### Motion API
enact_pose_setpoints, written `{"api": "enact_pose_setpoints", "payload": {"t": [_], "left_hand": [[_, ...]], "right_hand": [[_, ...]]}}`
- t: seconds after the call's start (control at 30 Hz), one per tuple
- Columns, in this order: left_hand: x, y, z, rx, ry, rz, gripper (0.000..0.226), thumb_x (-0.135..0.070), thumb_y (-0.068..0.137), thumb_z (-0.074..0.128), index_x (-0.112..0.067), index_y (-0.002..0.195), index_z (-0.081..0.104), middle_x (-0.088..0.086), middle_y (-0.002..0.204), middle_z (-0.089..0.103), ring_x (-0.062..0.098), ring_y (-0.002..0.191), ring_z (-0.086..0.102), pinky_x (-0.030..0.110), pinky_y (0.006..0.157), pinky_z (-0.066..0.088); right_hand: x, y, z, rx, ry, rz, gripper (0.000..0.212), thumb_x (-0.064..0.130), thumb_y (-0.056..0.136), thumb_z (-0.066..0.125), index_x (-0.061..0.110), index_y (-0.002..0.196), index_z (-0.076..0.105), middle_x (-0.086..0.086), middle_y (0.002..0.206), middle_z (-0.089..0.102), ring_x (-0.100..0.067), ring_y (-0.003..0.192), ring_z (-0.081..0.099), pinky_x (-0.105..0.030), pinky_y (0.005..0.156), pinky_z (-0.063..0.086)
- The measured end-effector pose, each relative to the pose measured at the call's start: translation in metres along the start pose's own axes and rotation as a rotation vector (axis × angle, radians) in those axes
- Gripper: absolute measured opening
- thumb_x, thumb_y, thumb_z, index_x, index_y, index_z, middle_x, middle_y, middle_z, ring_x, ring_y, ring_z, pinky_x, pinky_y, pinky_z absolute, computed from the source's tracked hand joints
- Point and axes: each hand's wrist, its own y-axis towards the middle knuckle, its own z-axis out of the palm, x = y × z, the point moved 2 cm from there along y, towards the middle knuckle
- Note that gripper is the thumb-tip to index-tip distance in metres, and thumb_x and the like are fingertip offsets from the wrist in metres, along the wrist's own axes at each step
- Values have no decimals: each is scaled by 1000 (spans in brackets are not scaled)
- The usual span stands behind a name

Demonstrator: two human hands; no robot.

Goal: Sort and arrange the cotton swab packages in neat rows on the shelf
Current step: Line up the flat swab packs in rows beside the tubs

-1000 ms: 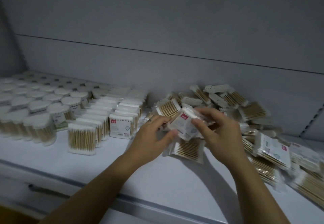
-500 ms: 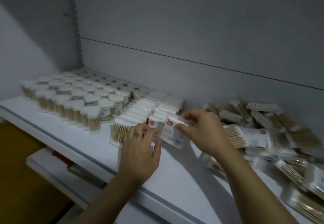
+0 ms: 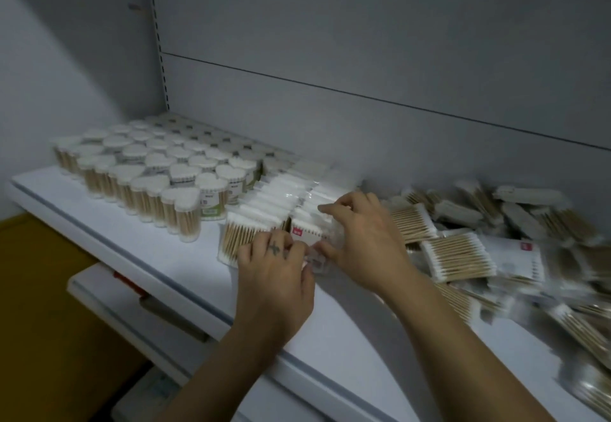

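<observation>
At frame centre the pack (image 3: 306,235) stood upright, fronting the right-hand row (image 3: 315,195), its long axis running left to right. The right hand (image 3: 362,244) pinched its right edge, and the left hand (image 3: 276,277) gripped its lower-left corner with curled fingers.

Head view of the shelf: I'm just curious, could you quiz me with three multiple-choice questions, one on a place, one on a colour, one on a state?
1. Relative to the flat-pack rows, the heart-lidded tubs stand:
A. to the right
B. to the left
C. on top

2. The front pack has a logo that is:
A. blue
B. green
C. red

3. The packs at far right are:
A. a loose heap
B. neat rows
C. boxed

1 B: the tubs fill the left end of the shelf.
2 C: a red square shows on its white face.
3 A: they overlap at all angles.
</observation>
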Motion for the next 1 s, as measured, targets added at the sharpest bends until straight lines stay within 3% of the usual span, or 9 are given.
{"api": "enact_pose_setpoints", "payload": {"t": [0.13, 0.27, 0.47, 0.6, 0.77, 0.83, 0.93, 1.0], "left_hand": [[-10, 6, -2, -1, -11, 74, 14, -26, 75, 61, -14, 84, 64, 10, 93, 60, 30, 86, 51, 38, 71, 34], [-47, 20, 0, 108, -102, 85, 18, -31, 77, 60, -19, 89, 66, 5, 94, 60, 27, 88, 53, 40, 76, 39], [-114, 36, 20, 365, -368, 186, 34, -47, 88, 50, -25, 114, 55, -2, 118, 52, 20, 115, 41, 39, 97, 38], [-136, 39, 41, 511, -620, 18, 50, -54, 83, 52, -27, 125, 49, -6, 125, 47, 15, 119, 43, 37, 100, 41], [-138, 33, 57, 549, -815, -143, 59, -56, 66, 56, -32, 119, 48, -11, 117, 47, 9, 104, 53, 37, 93, 48], [-137, 35, 58, 523, -823, -162, 49, -55, 65, 56, -34, 109, 51, -13, 107, 56, 8, 95, 57, 36, 87, 50], [-136, 40, 53, 448, -937, -170, 14, -42, 79, 59, -37, 89, 52, -18, 81, 63, -1, 73, 58, 23, 68, 46], [-136, 42, 46, 403, -1012, -165, 8, -29, 91, 58, -36, 90, 57, -19, 80, 65, -2, 72, 59, 17, 66, 44]], "right_hand": [[-26, -13, -37, -29, -26, 18, 46, 36, 80, 70, 27, 124, 61, 2, 115, 55, -20, 108, 47, -29, 91, 31], [-65, -39, -66, -143, -86, 108, 36, 29, 77, 75, 20, 111, 69, -4, 109, 61, -27, 101, 52, -37, 87, 40], [-111, -80, -73, -244, -184, 321, 30, 22, 77, 68, 14, 106, 71, -12, 108, 64, -35, 101, 55, -43, 88, 42], [-114, -85, -67, -97, -201, 464, 29, 30, 82, 58, 22, 108, 68, -7, 109, 65, -30, 100, 59, -34, 78, 46], [-109, -86, -59, -15, -134, 418, 42, 31, 84, 56, 25, 126, 57, -1, 126, 52, -23, 117, 47, -34, 91, 41], [-104, -85, -63, -72, 15, 356, 49, 23, 82, 57, 22, 130, 54, -1, 130, 50, -21, 119, 48, -31, 92, 42], [-89, -85, -73, -324, 310, 188, 55, 8, 72, 54, 15, 127, 58, -2, 127, 53, -18, 118, 51, -25, 96, 43], [-85, -86, -77, -476, 358, 129, 59, 3, 69, 52, 11, 127, 57, -7, 129, 51, -20, 122, 49, -30, 101, 42]]}}
